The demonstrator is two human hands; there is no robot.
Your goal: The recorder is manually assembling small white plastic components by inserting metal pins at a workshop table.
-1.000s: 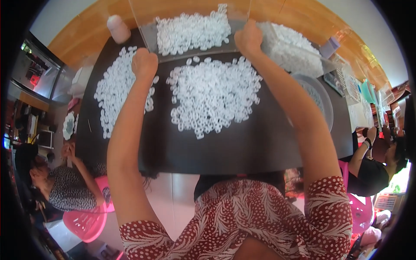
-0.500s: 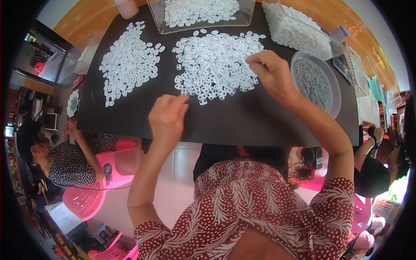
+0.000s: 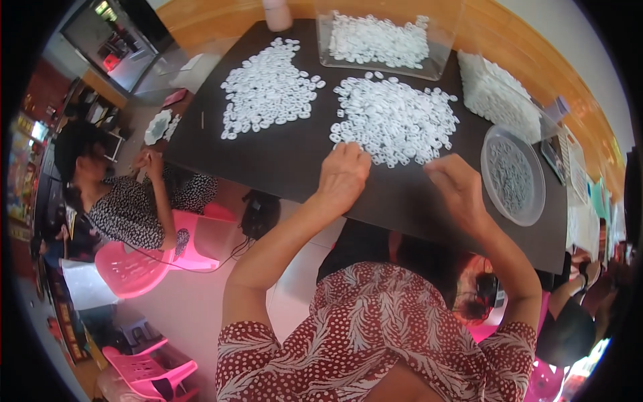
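Observation:
A loose pile of small white oval plastic pieces with holes [image 3: 395, 117] lies on the dark table in front of me. At its near left edge, my left hand [image 3: 345, 173] rests with its fingers curled closed; whatever they hold is hidden. My right hand [image 3: 459, 186] is just off the pile's near right edge, thumb and fingers pinched together, and I cannot make out what is between them. Beyond my right hand stands a round clear tub [image 3: 487, 182] of small grey metal-looking pieces. Farther left lies a second spread of white oval pieces [image 3: 271, 90].
At the back, a clear bin [image 3: 382, 69] holds more white pieces, and another clear container [image 3: 499, 97] of them stands at right. A thin stick [image 3: 203, 120] and a pink bottle [image 3: 277, 17] lie toward the left. One person [image 3: 120, 201] sits left, another at right.
My right hand has come down from the pile's right side toward the near edge. My left hand has moved up against the pile. The whole view has turned, shifting the table rightward.

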